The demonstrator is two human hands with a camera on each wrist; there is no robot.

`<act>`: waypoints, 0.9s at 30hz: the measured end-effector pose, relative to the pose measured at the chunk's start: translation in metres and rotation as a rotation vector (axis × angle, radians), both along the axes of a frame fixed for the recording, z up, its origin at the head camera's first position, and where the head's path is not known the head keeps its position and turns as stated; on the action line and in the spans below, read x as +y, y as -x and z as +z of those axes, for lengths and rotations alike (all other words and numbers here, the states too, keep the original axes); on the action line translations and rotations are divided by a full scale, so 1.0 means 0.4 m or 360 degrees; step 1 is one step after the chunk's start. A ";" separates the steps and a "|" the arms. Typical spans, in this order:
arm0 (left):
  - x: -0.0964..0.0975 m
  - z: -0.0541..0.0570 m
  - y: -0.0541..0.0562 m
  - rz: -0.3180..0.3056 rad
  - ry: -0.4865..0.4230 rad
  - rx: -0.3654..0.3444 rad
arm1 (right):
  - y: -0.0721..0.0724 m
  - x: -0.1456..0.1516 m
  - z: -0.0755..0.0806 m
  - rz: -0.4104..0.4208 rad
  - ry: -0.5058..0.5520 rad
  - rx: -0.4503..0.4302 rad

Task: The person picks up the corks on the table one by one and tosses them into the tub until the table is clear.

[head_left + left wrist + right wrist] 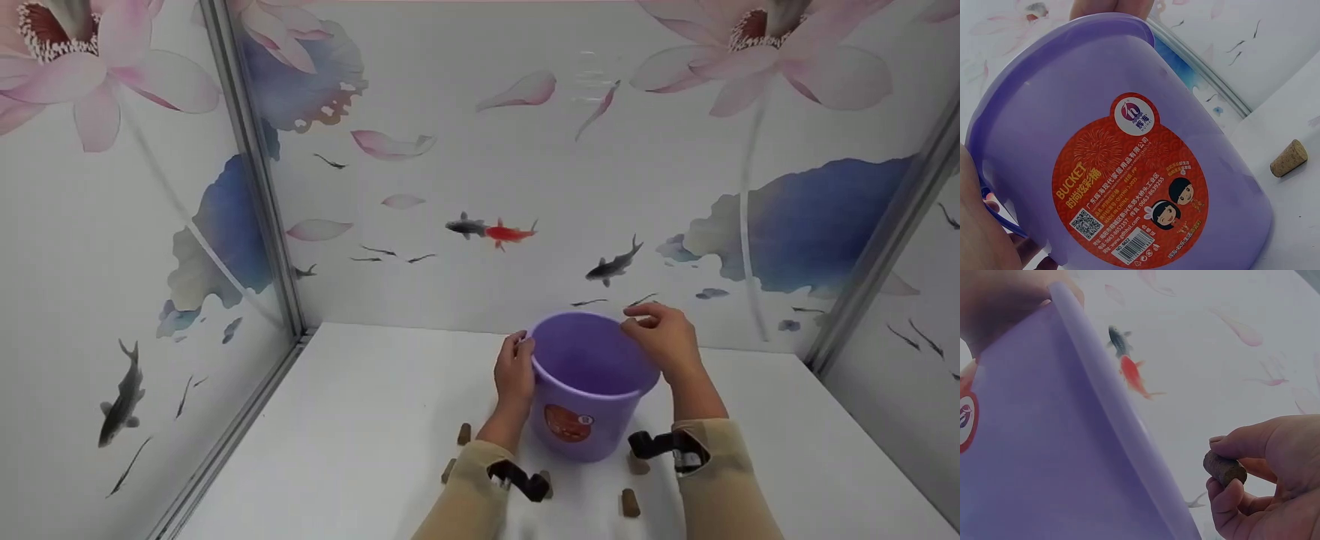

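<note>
A purple plastic bucket (611, 409) with a red round label (1129, 185) stands tilted on the white table. My left hand (515, 375) grips it at the left side of the rim. In the left wrist view, part of the bucket's handle (1005, 219) shows beside that hand. My right hand (667, 341) is over the right part of the rim. Between its thumb and fingers it pinches a brown cork stopper (1223, 468), seen in the right wrist view. The bucket's bottom inside is hidden from the head view.
Several cork stoppers lie on the white table (360, 420) around the bucket, one left of it (464, 433) and another in front (630, 503). White panels (450, 165) printed with lotus flowers and fish enclose the table at the back and sides.
</note>
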State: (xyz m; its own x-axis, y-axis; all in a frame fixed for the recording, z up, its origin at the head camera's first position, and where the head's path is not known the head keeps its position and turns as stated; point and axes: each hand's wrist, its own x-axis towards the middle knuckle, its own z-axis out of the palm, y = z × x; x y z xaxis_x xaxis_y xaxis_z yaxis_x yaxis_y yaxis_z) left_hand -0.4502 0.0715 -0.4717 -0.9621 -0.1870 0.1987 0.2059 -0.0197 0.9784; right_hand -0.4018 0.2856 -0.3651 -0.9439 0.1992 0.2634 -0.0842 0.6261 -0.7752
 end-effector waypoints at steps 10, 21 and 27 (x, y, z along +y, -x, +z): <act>0.004 -0.001 0.001 -0.0003 -0.0012 -0.0005 | 0.018 -0.026 -0.009 0.0043 -0.0031 0.0008; 0.004 -0.003 0.000 -0.0004 -0.0015 -0.0004 | 0.033 -0.061 -0.026 0.0083 -0.0037 0.0032; 0.000 0.003 -0.002 -0.0005 -0.0016 0.0002 | 0.033 -0.076 -0.033 0.0090 -0.0059 0.0084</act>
